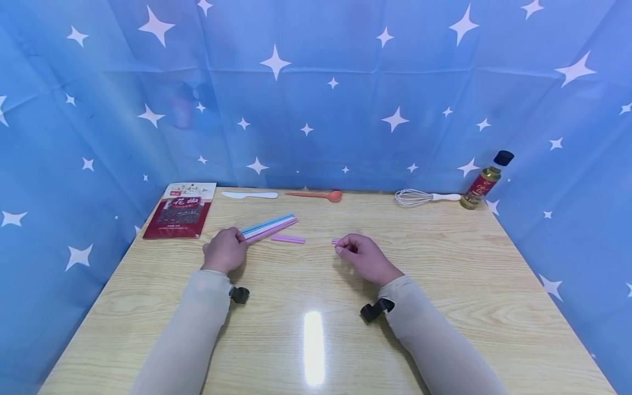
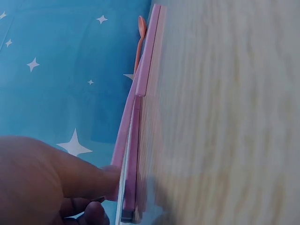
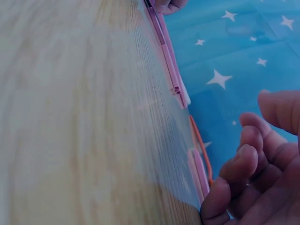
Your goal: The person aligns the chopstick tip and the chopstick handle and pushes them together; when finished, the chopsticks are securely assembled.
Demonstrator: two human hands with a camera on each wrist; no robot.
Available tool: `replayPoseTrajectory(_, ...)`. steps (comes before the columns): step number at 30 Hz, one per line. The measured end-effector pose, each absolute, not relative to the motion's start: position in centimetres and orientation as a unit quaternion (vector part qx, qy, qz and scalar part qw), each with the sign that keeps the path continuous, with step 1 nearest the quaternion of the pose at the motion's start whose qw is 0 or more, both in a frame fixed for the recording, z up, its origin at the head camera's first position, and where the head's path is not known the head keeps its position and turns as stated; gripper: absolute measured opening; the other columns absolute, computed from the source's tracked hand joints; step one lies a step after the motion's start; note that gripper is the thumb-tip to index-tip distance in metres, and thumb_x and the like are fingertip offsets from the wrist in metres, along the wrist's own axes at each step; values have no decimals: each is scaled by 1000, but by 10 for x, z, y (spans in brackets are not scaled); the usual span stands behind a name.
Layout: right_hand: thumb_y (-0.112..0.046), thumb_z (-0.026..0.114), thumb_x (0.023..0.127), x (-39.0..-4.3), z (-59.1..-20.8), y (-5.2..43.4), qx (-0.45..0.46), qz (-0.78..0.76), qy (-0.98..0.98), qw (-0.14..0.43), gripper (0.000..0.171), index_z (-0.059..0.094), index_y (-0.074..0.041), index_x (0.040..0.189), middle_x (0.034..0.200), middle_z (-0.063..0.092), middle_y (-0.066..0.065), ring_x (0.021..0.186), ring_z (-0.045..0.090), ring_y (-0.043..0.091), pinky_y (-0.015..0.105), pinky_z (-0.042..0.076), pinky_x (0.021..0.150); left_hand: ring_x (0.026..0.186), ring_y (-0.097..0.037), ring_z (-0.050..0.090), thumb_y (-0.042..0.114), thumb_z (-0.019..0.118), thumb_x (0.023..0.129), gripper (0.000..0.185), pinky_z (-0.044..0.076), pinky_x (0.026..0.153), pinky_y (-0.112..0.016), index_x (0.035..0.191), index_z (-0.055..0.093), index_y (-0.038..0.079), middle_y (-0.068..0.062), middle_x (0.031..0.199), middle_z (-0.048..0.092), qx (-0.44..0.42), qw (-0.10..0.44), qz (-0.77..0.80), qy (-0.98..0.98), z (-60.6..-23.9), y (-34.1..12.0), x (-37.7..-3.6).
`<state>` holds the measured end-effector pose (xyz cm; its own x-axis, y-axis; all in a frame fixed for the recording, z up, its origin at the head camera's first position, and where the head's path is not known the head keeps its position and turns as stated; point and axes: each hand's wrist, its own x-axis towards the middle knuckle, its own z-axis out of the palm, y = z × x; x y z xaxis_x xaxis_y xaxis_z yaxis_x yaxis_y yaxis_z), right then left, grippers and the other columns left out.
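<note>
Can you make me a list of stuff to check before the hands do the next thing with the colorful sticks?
1. Left hand holds the bundle of sticks: ok, its fingers are curled round the near end.
2. Bundle's far end rests on the table: cannot tell, it may be slightly lifted.
3. Right hand has the short pink piece: cannot tell, the piece only peeks out at its fingertips.
4. Loose purple stick is within easy reach: ok, it lies flat between both hands.
5. Spoon, knife and whisk are out of the way: ok, they lie along the far edge.
</note>
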<state>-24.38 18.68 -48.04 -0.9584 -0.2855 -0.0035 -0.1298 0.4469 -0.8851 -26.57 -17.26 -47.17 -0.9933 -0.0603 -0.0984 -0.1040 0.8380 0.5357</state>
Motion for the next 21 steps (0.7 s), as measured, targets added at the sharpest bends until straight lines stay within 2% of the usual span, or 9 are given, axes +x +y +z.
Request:
replayPoseTrajectory(3,-19,65,106,-243,-480,186,-120,-510,848,76,13,70,-7,106,108,68,10,86,52,20,29,44,75,96,-34,63,19,57,103,16,38,94,-62,101,67,6,-15,107,71,-41,49,270,961,-470,-172,-264)
replayPoseTrajectory(7,-20,64,106,-243,-481,186,-120,-505,851,76,14,70,-7,106,114,70,8,88,53,20,30,44,77,97,-34,63,17,56,103,15,38,95,-63,103,66,6,-15,108,70,-44,55,262,962,-468,-170,-264)
replayPoseTrajectory(11,-20,64,106,-244,-482,187,-121,-502,853,75,14,70,-7,106,118,71,10,88,53,20,30,44,77,112,-39,64,14,53,104,22,37,99,-65,119,65,3,-19,122,68,-27,46,278,959,-468,-166,-265)
replayPoseTrajectory(15,-19,65,105,-243,-481,186,-121,-503,853,76,13,70,-7,106,113,70,9,89,53,20,31,44,78,126,-40,61,15,54,105,33,36,102,-64,136,64,7,-19,135,66,39,36,283,958,-471,-154,-263)
replayPoseTrajectory(21,-18,67,104,-242,-478,186,-117,-502,853,85,12,70,-8,106,99,63,4,87,53,21,33,45,78,141,-37,53,26,56,106,46,35,107,-64,152,57,18,-14,147,61,113,78,253,958,-475,-138,-256)
